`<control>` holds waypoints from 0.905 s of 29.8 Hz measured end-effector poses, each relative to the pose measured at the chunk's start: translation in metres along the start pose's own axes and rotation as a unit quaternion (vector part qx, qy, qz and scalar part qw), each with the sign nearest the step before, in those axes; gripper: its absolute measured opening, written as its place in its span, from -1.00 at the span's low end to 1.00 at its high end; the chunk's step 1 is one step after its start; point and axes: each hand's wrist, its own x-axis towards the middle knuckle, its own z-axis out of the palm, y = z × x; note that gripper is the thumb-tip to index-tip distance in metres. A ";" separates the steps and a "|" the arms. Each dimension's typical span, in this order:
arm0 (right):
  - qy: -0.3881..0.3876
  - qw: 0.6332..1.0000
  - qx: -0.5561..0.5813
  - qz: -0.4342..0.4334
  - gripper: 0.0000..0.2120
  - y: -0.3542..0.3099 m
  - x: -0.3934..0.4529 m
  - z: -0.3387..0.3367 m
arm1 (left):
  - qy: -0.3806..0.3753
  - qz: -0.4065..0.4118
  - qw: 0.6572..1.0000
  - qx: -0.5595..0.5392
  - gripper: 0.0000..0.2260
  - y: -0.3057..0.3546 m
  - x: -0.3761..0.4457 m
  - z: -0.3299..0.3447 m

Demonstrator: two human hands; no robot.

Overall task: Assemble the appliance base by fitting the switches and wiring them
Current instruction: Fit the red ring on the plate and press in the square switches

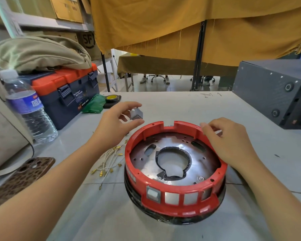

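Left grip pinching a grey switch above the worktop, right grip curled over the red base rim, grasping unclear.

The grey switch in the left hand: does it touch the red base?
Apart. The head view shows table between the grey switch and the red base.

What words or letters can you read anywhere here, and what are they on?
"SF": cardboard box behind the bag.
"WING BOX": side of the toolbox; the lines above it are too small to read.
Water bottle label: blurred, unreadable.
Scribbles on the table: too small to read.
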 end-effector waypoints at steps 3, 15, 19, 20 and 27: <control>-0.094 0.992 0.063 -0.045 -0.74 -0.007 -0.007 -0.011 | -0.026 0.036 0.999 -0.021 -0.68 0.024 -0.021 -0.006; -0.359 0.918 0.100 -0.136 -0.69 -0.031 -0.034 -0.031 | -0.081 0.067 0.994 -0.039 -0.67 0.061 -0.095 0.000; -0.387 0.907 0.077 -0.148 -0.73 -0.032 -0.036 -0.028 | -0.078 0.056 0.994 -0.050 -0.66 0.062 -0.108 0.000; -0.385 0.908 0.072 -0.148 -0.77 -0.032 -0.035 -0.028 | -0.076 0.054 0.994 -0.054 -0.66 0.061 -0.111 0.000; -0.361 0.922 0.066 -0.126 -0.86 -0.036 -0.040 -0.026 | -0.020 0.017 0.990 -0.140 -0.65 0.050 -0.124 -0.010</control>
